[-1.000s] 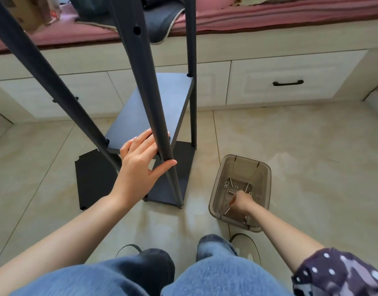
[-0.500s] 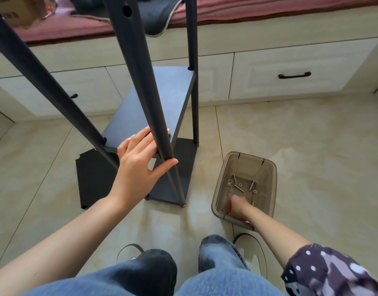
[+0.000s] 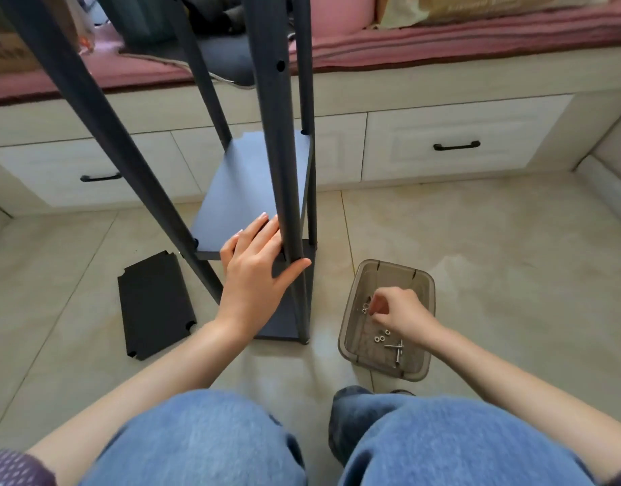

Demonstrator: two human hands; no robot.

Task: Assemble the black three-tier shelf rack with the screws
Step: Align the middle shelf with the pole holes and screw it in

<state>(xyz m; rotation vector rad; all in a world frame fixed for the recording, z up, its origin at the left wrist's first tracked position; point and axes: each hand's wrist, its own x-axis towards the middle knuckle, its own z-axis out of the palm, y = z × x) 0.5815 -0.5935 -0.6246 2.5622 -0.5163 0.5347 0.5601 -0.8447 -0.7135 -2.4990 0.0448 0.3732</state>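
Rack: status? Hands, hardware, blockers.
Left hand braces near post, fingers flat on middle shelf. Right hand in bin, fingers curled at nuts, pinch unclear. Third shelf panel loose on floor. No obstruction seen.

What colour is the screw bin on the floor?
Translucent smoky grey-brown; the bin shows best in the head view.

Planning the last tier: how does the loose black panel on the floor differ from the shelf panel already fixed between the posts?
The loose black notched panel lies flat on the tile floor; the mounted dark shelf panel sits raised between the black posts. The loose panel's corner notches are bare; the mounted panel's corners meet posts. The left hand rests on the mounted panel, not the loose one. Both are dark rectangles.
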